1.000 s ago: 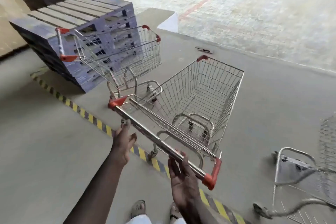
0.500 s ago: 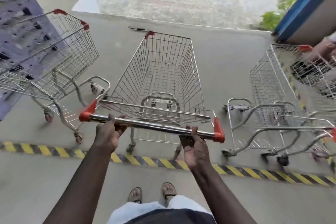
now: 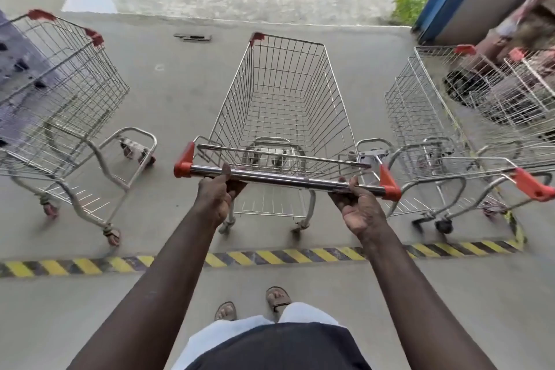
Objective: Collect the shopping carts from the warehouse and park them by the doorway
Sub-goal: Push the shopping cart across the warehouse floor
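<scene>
Wire cart (image 3: 333, 93), 2 hands (image 3: 213, 198) (image 3: 359, 213) on handle (image 3: 285, 179)

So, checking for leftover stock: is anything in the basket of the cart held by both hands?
No, the middle cart has a bare basket; only floor and its own frame show through.

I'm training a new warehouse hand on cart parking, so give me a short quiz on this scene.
1. True or false: the left hand and the right hand both grip the middle cart's handle.
2. The middle cart holds: A) nothing, B) boxes, C) bags.
3. On which side of the striped line are the middle cart's wheels: the person's or the far one?

Key: 1 true; 2 A; 3 the far one.
</scene>
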{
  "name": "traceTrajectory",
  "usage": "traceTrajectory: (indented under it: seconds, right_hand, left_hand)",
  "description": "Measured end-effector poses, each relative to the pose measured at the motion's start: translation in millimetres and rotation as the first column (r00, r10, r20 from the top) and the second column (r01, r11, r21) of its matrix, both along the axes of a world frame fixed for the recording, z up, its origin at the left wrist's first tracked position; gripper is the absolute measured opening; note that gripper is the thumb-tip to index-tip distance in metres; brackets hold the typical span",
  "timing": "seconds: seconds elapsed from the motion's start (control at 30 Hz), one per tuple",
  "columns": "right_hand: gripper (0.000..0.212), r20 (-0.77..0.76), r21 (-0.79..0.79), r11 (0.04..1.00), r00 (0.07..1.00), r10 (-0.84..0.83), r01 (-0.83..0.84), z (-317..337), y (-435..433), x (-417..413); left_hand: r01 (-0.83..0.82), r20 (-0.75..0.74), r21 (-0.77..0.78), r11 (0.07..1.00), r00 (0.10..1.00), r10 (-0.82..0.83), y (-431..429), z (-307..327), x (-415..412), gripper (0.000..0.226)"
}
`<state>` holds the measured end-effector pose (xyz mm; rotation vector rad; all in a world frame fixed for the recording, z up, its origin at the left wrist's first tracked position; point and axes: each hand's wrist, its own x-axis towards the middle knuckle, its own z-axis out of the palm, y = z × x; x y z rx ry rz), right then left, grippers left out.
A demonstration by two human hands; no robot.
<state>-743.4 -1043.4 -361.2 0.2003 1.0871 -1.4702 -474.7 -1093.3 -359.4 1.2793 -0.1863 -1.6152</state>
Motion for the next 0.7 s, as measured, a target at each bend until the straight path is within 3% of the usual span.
traceTrajectory:
  seconds: [0.37, 0.7]
  right_hand:
    - [0.018, -0.047, 0.024, 0.999, 0.998, 0.034, -0.033, 4.4, 23.1, -117.9]
    - [0.014, -0.081, 0.031, 0.998, 0.995, 0.059, -0.057, 4.3, 34.7, -192.3]
  left_hand:
    - [0.056, -0.173, -0.023, 0.998, 0.983, -0.059, 26.6, -11.6, -107.4, 0.037]
    - [0.099, -0.219, -0.005, 0.995, 0.971, -0.097, 52.8, -19.9, -169.2, 0.012]
